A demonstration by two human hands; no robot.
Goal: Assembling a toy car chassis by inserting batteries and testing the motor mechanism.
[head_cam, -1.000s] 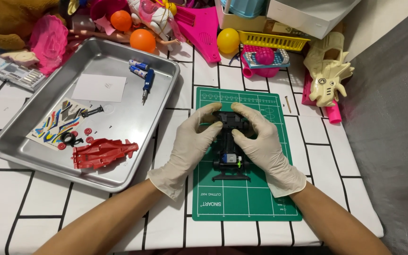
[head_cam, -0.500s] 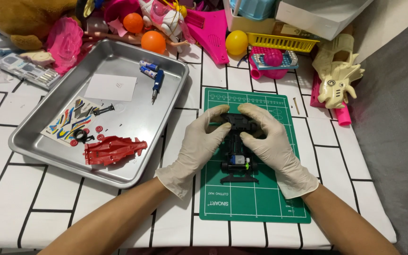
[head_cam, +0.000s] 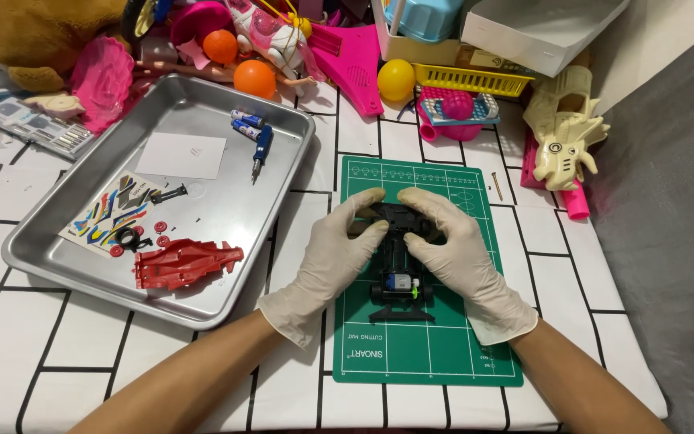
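1. Toy car chassis [head_cam: 399, 277], black, lies on the green cutting mat [head_cam: 427, 354]; its long axis runs away from the person, with the far end hidden under both hands.
2. Left of the mat, a metal tray [head_cam: 66, 269] holds a sticker sheet [head_cam: 110, 210], a white paper [head_cam: 181, 155], a red car body shell [head_cam: 182, 264] and a blue screwdriver [head_cam: 260, 145].
3. Left hand [head_cam: 339, 249], gloved, has its grip closed on the chassis's far left side.
4. Right hand [head_cam: 455, 249], gloved, has its grip closed on the far right side.
5. Bare mat lies near the person; the surface's right edge [head_cam: 604, 265] is close by, and toys crowd the far edge.
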